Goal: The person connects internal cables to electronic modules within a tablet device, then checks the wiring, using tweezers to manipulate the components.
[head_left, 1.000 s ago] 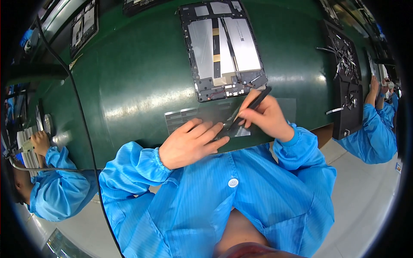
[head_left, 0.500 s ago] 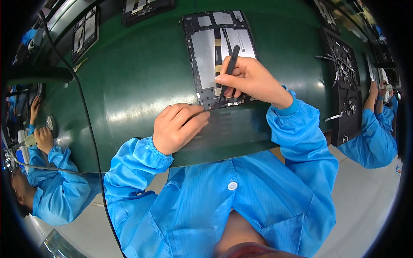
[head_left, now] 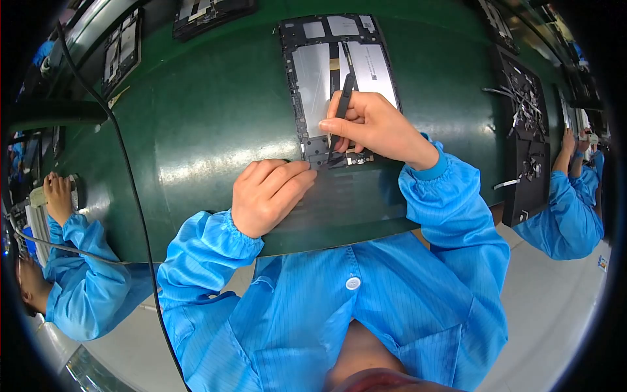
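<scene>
An opened tablet (head_left: 310, 72) lies ahead of me on the green table, its inner side up with silver panels, dark boards and a ribbon strip. My right hand (head_left: 369, 127) pinches black tweezers (head_left: 344, 104), held steeply. Their tips are down at the small parts along the tablet's near edge; whether they grip anything there is too small to tell. My left hand (head_left: 269, 196) rests on the table with its fingertips closed on the tablet's near left corner. Part of the tablet's right side is hidden by my right hand.
Black trays (head_left: 526, 160) at the right hold loose metal strips and small parts. Other opened tablets (head_left: 122, 52) lie at the far left. A black cable (head_left: 127, 157) hangs across the left side. Co-workers in blue sit left (head_left: 91, 287) and right (head_left: 558, 209).
The tablet has turned slightly, its far end swinging right. My right hand has shifted a little left, the tweezers now steeper. My left hand stays put. The left co-worker's hands have moved.
</scene>
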Motion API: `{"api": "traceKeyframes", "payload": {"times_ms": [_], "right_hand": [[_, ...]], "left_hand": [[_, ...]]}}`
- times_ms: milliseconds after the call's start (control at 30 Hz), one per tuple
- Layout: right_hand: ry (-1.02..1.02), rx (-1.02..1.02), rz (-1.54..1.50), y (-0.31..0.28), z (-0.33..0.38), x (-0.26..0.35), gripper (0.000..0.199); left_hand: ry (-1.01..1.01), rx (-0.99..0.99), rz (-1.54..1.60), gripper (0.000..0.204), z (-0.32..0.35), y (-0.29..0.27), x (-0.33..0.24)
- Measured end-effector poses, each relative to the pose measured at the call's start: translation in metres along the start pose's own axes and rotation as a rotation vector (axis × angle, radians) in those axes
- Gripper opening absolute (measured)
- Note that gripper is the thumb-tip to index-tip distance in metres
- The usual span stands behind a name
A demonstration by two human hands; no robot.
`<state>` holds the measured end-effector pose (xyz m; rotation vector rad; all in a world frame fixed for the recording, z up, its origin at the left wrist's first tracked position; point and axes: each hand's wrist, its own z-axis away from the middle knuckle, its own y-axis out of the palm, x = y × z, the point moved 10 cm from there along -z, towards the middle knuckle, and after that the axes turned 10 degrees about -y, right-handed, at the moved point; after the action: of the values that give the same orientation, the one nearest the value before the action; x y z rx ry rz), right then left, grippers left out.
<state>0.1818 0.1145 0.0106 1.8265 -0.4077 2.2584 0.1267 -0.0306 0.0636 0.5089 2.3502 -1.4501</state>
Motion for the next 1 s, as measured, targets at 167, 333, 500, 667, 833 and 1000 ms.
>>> {"api": "traceKeyframes", "payload": {"times_ms": [167,333,500,667,833,1000], "right_hand": [[-0.055,0.006,0.001,0.002,0.002,0.0,0.024],[-0.074,0.009,0.003,0.002,0.004,0.0,0.024],[-0.067,-0.002,0.017,0.003,0.006,-0.002,0.023],[-0.065,-0.001,0.015,0.003,0.007,-0.002,0.023],[-0.049,-0.002,0.015,0.003,0.007,-0.003,0.022],[-0.055,-0.005,0.017,0.003,0.007,-0.003,0.021]], "left_hand": [[-0.003,-0.005,-0.002,0.029,0.002,0.001,-0.002],[-0.005,-0.01,-0.005,0.028,0.004,0.003,-0.004],[-0.012,-0.007,-0.007,0.027,0.007,0.003,-0.005],[-0.015,-0.006,-0.007,0.027,0.008,0.003,-0.006],[-0.008,-0.006,-0.013,0.027,0.008,0.003,-0.007],[0.02,0.031,-0.088,0.037,0.008,0.004,-0.012]]}}
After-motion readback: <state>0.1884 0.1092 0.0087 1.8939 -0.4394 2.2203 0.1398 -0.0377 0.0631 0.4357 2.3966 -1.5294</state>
